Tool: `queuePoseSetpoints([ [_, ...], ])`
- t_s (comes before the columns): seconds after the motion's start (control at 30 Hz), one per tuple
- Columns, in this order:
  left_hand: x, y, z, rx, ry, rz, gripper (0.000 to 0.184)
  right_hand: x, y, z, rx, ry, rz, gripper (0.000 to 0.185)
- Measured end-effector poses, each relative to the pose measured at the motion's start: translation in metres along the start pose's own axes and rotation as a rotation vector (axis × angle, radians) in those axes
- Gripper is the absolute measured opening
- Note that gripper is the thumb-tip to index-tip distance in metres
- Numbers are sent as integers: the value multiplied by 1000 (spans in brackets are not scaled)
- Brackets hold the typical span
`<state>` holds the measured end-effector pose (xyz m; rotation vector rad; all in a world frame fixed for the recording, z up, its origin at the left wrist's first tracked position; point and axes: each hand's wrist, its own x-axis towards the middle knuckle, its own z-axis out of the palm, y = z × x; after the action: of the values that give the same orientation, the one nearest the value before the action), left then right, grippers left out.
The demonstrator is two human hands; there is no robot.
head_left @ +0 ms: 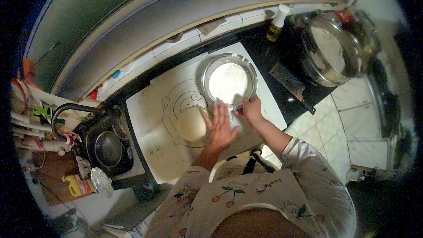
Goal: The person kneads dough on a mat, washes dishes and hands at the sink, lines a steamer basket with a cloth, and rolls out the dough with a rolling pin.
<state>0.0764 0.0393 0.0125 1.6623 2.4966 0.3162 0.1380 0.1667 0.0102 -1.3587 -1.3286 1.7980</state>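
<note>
A metal bowl [254, 89] of white flour [229, 81] stands on a pale printed mat [147, 150]. My right hand [252, 112] is closed at the bowl's near rim, its thumb up against the edge; its lower fingers are partly hidden. Stretched out and spread, the fingers of my left hand [221, 128] hold nothing. Their tips reach the bowl's near side, and the thumb side faces right. Just left of that hand, a smooth round ball of dough [192, 124] rests on the mat, close to or touching its fingers.
A cleaver [288, 80] lies on the dark counter right of the mat. Behind it stand a large steel pot [328, 55] and a spray bottle [276, 24]. To the left are a sink [108, 150] with a black tap [66, 108] and a yellow bottle [77, 186].
</note>
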Motion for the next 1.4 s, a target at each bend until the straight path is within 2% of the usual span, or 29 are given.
queuePoseSetpoints([
  [0.07, -8, 10, 6, -71, 45, 116, 86, 6, 7, -1, -103, 45, -126, 30],
  [0.13, -13, 9, 21, -107, 98, 220, 75, 20, 25, -5, -246, 84, -344, 33],
  [0.2, -23, -4, 37, -66, 150, 342, 66, 22, 22, -5, -212, 92, -313, 34],
  [0.27, -28, -17, 36, -283, 218, 244, 52, 26, 18, -5, -209, 84, -335, 33],
  [0.33, -28, -26, 33, -390, 256, 112, 50, 34, 27, -11, -246, 60, -404, 28],
  [0.43, -14, -14, -3, -105, 155, 19, 59, 49, 44, -17, -213, 22, -409, 28],
  [0.53, -1, -8, -10, 34, 55, 66, 70, 23, 16, -20, -71, -57, -129, 29],
  [0.57, 0, -9, -10, 54, 36, 89, 71, 27, 26, -24, -99, -49, -175, 30],
  [0.6, 2, -10, -10, 75, 18, 118, 72, 16, 14, -25, -61, -52, -92, 30],
  [0.63, 3, -14, -17, -15, 37, 52, 75, -2, -10, -23, -17, -44, -14, 30],
  [0.67, 0, -28, -14, -97, 151, 43, 77, -13, -22, -24, 33, -24, 60, 29],
  [0.73, -3, -57, 10, -145, 314, 7, 80, 0, -1, -40, -153, -36, 86, 29],
  [0.77, 3, -67, 24, -108, 369, -42, 80, -5, 3, -45, -135, 35, -8, 32],
  [0.8, 10, -50, -5, -165, 323, -3, 81, -17, -6, -49, -127, 108, -98, 38],
  [0.87, 27, -30, -26, -69, 205, -8, 80, -18, 12, -72, -357, 9, -6, 44],
  [0.93, 50, -2, -48, 88, 140, 27, 79, -38, -10, -92, -382, -153, 181, 40],
  [0.97, 60, -6, -34, 130, 188, 87, 77, -39, 8, -97, -430, -133, -23, 45],
  [1.0, 65, 3, -36, 122, 72, 155, 75, -40, 25, -104, -473, -115, -232, 51],
  [1.07, 77, 31, -41, 117, -160, 281, 72, -47, 20, -117, -380, -249, 18, 50],
  [1.1, 64, 57, -64, 52, -29, 486, 65, -50, 13, -122, -381, -313, 128, 50],
  [1.13, 63, 66, -60, 93, -56, 517, 62, -54, 3, -130, -379, -378, 234, 50],
  [1.17, 60, 71, -49, 133, -84, 547, 59, -60, -9, -139, -434, -344, 259, 48],
  [1.2, 60, 84, -41, 175, -114, 577, 55, -59, -3, -157, -404, -338, 163, 44],
  [1.23, 58, 107, -50, 92, -66, 415, 43, -58, 0, -176, -375, -333, 66, 40],
  [1.27, 54, 113, -46, -95, 69, 293, 31, -54, 0, -198, -262, -379, 210, 37],
  [1.3, 50, 120, -42, -301, 220, 197, 20, -27, 41, -216, -250, -507, 116, 32],
  [1.33, 43, 116, -32, -431, 396, 121, 13, -8, 79, -238, -355, -522, -82, 30],
  [1.37, 35, 112, -22, -565, 582, 63, 10, 11, 116, -261, -461, -508, -283, 28],
  [1.4, 32, 116, -16, -526, 716, -9, 14, 6, 104, -295, -455, -471, -189, 28],
])
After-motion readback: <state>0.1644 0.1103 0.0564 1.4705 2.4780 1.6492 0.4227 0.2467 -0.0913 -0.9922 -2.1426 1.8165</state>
